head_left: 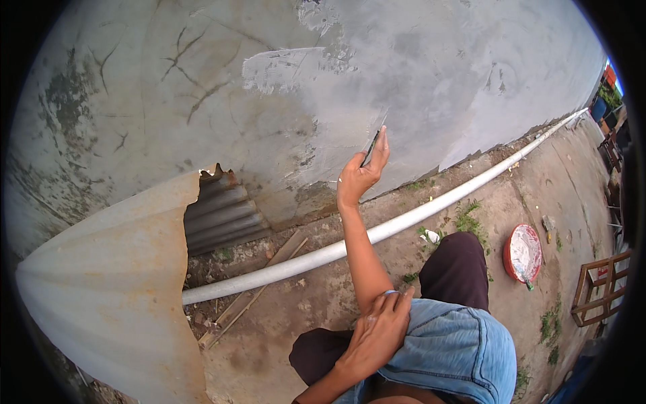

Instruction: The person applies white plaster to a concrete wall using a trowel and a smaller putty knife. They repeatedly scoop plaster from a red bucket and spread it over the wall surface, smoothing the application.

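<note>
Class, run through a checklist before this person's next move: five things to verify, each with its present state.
1. Right hand gripping the flat tool: ok.
2. Tool's whole edge touching the wall: cannot tell, it is seen nearly edge-on.
3. Left hand clear of the right arm: not ok, it lies over it.
4. White paste in the red tub: ok.
5. Feet clear of the white pipe: cannot tell, feet hidden.

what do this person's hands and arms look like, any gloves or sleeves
The left hand and right hand are ungloved, with bare forearms. Pale specks mark the right hand. A light blue, denim-like garment with darker seams covers the upper right arm.
</note>
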Demonstrator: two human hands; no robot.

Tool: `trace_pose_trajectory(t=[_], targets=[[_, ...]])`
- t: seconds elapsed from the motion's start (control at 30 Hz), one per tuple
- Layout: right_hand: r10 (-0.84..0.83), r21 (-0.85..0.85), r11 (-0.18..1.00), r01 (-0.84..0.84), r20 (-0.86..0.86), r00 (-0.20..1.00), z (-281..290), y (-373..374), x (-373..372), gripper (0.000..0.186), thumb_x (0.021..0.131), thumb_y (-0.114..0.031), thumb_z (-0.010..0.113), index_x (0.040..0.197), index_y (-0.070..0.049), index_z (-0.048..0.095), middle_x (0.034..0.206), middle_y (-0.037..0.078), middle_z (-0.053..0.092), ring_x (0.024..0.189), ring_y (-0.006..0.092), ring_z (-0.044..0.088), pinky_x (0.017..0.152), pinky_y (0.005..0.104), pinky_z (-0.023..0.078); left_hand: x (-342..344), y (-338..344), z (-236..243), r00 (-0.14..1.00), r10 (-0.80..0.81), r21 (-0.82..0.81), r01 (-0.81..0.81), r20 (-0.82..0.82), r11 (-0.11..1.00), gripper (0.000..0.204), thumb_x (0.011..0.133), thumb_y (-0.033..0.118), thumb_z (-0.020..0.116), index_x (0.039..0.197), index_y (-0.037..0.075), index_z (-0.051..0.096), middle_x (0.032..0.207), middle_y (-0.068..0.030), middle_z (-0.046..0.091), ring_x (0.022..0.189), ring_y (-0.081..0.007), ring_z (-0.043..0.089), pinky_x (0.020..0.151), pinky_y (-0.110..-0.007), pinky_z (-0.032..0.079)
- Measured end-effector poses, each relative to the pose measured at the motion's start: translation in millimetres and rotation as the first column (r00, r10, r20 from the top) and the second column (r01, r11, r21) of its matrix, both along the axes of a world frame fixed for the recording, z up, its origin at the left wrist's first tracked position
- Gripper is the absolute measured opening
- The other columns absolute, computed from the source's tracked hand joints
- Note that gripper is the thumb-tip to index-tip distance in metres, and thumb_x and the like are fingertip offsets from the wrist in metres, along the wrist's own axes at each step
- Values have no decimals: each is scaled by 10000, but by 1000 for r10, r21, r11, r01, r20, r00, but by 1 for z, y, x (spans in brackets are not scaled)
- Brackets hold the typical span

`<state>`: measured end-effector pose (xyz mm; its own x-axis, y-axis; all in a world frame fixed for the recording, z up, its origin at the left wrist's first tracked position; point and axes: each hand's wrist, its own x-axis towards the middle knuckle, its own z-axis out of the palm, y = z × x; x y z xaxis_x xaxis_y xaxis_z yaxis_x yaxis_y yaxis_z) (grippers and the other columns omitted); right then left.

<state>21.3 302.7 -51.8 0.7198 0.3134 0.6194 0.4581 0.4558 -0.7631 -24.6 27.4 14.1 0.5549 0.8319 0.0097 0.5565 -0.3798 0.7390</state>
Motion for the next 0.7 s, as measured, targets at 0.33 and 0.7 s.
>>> trace_pose_trajectory(t=[0.33, 0.7], targets=[[317, 51, 940, -338, 237, 918, 21, -15, -119, 712, 744, 147, 529, 1408, -112, 545, 1433, 163, 444, 1312, 332, 428, 1104, 465, 332, -10, 5, 12, 996, 77, 8, -77, -38, 997, 608, 817, -58, 550, 1408, 14, 431, 1200, -206, 570, 1139, -382, 553, 931, -457, 479], [417, -46, 860, -509, 637, 648, -89, 16, -139, 705, 734, 143, 616, 1348, -203, 594, 1440, 89, 414, 1311, 292, 408, 1154, 479, 314, -2, 4, 2, 991, 128, 129, -123, -34, 984, 572, 836, -25, 560, 1394, 16, 443, 1286, -206, 536, 1180, -364, 541, 975, -448, 469]])
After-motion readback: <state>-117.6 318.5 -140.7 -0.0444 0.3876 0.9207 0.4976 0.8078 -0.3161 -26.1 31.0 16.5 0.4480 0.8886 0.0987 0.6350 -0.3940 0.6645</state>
